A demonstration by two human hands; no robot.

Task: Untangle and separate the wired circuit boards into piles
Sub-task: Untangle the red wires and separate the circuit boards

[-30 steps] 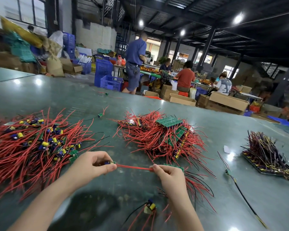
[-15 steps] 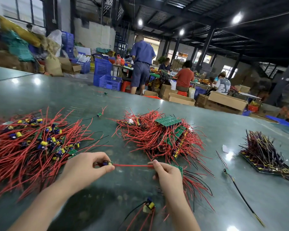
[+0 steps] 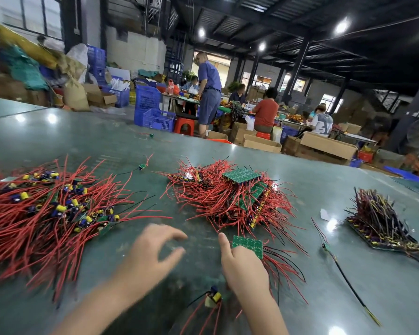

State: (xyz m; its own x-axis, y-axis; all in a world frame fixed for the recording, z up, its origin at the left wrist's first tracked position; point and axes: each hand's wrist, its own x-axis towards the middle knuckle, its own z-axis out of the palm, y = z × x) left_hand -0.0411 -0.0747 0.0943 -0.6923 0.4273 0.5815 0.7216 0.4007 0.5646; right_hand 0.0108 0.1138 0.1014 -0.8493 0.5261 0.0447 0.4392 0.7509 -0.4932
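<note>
Left hand (image 3: 153,252) blurred, fingers spread, holding nothing, above table (image 3: 107,141), right hand (image 3: 240,264) gripping green board (image 3: 248,245) (wires trailing right), just below middle pile (image 3: 230,199), left pile (image 3: 41,213) beside.

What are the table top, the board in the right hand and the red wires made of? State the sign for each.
Table top: smooth, glossy green sheet, perhaps coated; it mirrors the ceiling lights.
Board in the right hand: rigid green circuit laminate, matte, with a grid of pale solder pads.
Red wires: probably plastic-insulated; thin, bending, evenly coloured.
</note>
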